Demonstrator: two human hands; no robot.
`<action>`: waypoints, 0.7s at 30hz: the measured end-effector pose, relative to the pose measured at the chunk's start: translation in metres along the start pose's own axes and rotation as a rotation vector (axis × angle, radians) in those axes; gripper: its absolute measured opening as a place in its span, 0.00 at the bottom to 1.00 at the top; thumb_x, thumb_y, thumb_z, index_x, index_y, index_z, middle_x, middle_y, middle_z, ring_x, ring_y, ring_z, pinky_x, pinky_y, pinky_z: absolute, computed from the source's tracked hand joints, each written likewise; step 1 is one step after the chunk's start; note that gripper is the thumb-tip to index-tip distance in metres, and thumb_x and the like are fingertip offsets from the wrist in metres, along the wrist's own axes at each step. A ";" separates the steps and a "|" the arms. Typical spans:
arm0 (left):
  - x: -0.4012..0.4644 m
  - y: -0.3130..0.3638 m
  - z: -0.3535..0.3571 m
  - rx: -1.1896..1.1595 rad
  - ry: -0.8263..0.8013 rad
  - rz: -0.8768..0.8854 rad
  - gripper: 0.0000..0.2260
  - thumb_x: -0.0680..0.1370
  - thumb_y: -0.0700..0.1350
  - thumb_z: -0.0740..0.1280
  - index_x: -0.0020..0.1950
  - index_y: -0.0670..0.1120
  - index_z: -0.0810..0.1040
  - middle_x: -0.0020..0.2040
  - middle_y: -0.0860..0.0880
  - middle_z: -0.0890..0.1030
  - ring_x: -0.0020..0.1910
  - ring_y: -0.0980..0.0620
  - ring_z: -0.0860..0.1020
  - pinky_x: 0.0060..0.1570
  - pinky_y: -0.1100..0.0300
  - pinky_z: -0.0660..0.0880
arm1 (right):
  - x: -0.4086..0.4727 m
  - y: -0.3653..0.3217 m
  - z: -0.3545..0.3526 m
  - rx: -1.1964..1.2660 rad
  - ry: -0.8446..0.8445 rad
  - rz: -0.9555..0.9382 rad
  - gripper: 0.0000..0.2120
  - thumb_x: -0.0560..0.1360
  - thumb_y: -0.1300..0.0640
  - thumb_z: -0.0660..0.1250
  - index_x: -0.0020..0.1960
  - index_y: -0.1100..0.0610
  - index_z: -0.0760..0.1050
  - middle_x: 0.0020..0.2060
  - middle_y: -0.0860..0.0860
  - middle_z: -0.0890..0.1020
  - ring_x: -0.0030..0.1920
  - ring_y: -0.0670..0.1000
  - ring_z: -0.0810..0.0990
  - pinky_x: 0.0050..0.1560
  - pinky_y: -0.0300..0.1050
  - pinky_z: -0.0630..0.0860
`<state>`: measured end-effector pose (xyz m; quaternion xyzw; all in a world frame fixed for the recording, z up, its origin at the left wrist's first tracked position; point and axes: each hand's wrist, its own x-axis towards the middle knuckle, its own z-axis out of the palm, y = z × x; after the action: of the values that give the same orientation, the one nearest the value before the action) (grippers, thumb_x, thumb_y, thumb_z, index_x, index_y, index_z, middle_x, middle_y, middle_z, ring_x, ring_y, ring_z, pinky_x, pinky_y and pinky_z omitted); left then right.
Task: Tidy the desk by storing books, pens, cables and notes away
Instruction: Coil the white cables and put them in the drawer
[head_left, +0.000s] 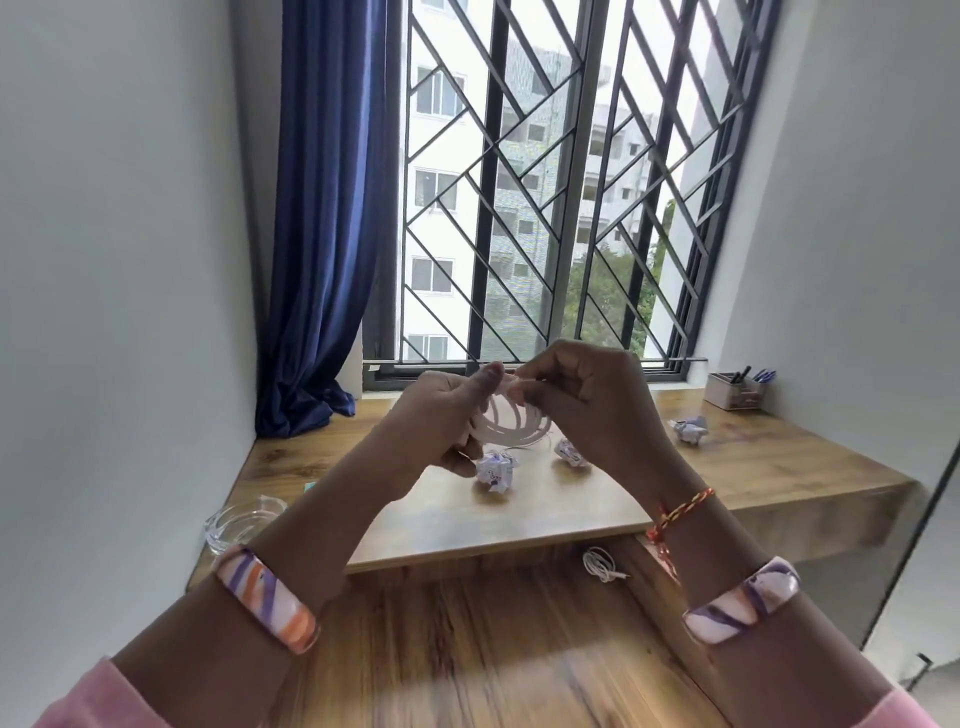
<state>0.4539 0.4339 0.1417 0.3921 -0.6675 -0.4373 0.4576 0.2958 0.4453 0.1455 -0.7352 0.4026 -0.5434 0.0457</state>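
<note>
**Coiling a cable above the desk**

Both hands are raised over the wooden desk (753, 467). The left hand (441, 421) grips a coiled white cable (511, 423), fingers curled round its loops; the right hand (587, 400) pinches its top. Crumpled paper notes (496, 470) lie mid-desk; a pen holder (735, 389) stands at the far right corner.

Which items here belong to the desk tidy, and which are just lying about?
Job items:
white cable coil held in left hand and right hand
three crumpled notes
second white cable
pen holder

Lying about:
glass dish
blue curtain
</note>
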 end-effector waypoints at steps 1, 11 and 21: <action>0.000 0.000 -0.001 -0.036 -0.049 -0.010 0.17 0.78 0.53 0.60 0.36 0.43 0.71 0.28 0.47 0.70 0.20 0.57 0.70 0.19 0.66 0.69 | 0.000 -0.001 -0.002 0.001 -0.001 0.002 0.03 0.66 0.59 0.75 0.40 0.56 0.81 0.33 0.52 0.84 0.34 0.50 0.83 0.37 0.49 0.80; 0.001 0.004 0.004 0.302 -0.066 0.220 0.25 0.75 0.65 0.55 0.41 0.45 0.78 0.32 0.49 0.76 0.30 0.55 0.72 0.33 0.60 0.69 | -0.001 -0.003 -0.011 0.356 -0.021 0.178 0.11 0.64 0.69 0.74 0.35 0.54 0.80 0.28 0.49 0.83 0.29 0.46 0.82 0.33 0.42 0.80; 0.000 0.007 -0.011 0.301 -0.032 0.176 0.19 0.69 0.50 0.61 0.50 0.39 0.80 0.36 0.45 0.77 0.32 0.50 0.72 0.33 0.60 0.69 | 0.000 0.009 -0.031 0.341 0.063 0.212 0.04 0.66 0.59 0.73 0.33 0.54 0.81 0.30 0.53 0.84 0.34 0.52 0.84 0.32 0.43 0.80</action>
<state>0.4637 0.4336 0.1501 0.3894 -0.7643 -0.2969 0.4195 0.2651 0.4502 0.1532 -0.6530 0.3810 -0.6186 0.2138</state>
